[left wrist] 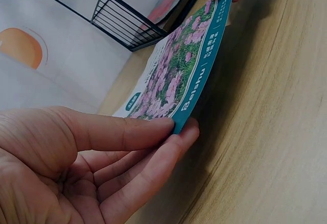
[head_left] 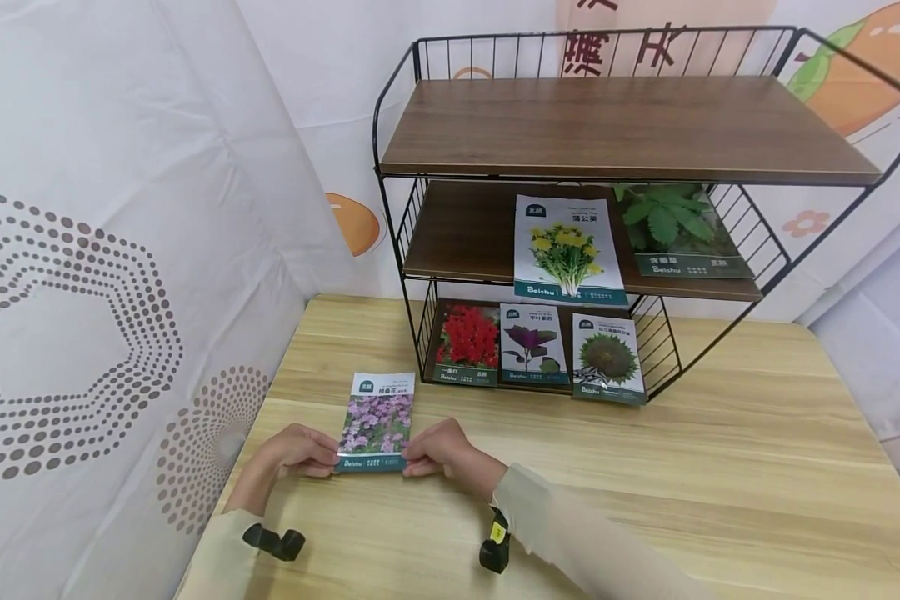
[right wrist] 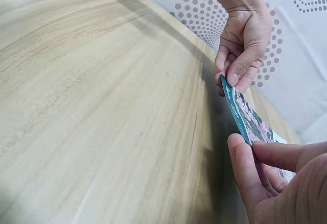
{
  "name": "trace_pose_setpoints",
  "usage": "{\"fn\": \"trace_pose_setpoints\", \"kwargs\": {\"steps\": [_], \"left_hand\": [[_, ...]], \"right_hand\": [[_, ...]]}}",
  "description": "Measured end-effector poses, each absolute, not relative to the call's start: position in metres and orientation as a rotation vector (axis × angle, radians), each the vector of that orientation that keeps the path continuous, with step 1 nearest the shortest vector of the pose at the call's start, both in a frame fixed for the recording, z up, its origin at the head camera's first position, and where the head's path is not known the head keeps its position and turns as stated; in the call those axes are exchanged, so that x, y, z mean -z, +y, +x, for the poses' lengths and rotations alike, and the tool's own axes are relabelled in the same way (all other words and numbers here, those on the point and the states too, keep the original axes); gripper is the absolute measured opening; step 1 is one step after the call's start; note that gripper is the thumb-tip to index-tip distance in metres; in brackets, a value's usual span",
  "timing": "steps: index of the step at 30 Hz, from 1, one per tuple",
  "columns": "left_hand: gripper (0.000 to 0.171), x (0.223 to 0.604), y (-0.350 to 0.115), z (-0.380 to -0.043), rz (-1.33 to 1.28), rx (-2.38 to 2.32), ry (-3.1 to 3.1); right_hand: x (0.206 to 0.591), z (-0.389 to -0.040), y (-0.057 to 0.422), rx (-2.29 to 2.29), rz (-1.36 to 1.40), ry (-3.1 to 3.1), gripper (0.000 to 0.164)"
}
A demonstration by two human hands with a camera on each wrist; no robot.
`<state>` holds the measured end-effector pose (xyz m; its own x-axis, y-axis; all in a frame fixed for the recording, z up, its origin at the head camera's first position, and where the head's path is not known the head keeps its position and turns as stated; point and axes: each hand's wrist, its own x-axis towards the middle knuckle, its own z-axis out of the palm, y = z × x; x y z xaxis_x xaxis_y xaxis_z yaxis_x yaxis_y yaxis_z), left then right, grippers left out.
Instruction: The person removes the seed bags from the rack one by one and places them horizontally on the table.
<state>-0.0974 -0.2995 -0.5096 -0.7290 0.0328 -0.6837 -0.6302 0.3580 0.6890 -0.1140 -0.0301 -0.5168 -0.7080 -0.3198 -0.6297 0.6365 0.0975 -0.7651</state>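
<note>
Wood-grain bench (head_left: 720, 442), one Beishu flower packet (head_left: 375, 423), two hands on it

Pale patterned cloth (head_left: 135, 108) hangs behind, and a black wire rack (head_left: 615, 125) with brown shelves stands on the bench. The purple-flower packet is just left of the rack, near edge lifted off the wood. Left hand (head_left: 300, 448) pinches its bottom left corner, right hand (head_left: 442, 448) the bottom right, fingers closed right down on it. Five other packets (head_left: 534, 342) sit on the lower shelves.

pink-flowered paper packet (head_left: 377, 427): finest print illegible
green-leafed packet (head_left: 678, 225): top hidden by brown wooden shelf (head_left: 622, 125)
beige right sleeve (head_left: 592, 529): cut off below
</note>
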Motion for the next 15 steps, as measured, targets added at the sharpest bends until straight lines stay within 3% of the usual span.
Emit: {"fn": "trace_pose_setpoints", "kwargs": {"steps": [15], "left_hand": [[0.022, 0.5119, -0.2937, -0.0977, -0.572, -1.319, 2.068]], "right_hand": [[0.5246, -0.1093, -0.0311, 1.674, 0.325, 1.666, 0.009]]}}
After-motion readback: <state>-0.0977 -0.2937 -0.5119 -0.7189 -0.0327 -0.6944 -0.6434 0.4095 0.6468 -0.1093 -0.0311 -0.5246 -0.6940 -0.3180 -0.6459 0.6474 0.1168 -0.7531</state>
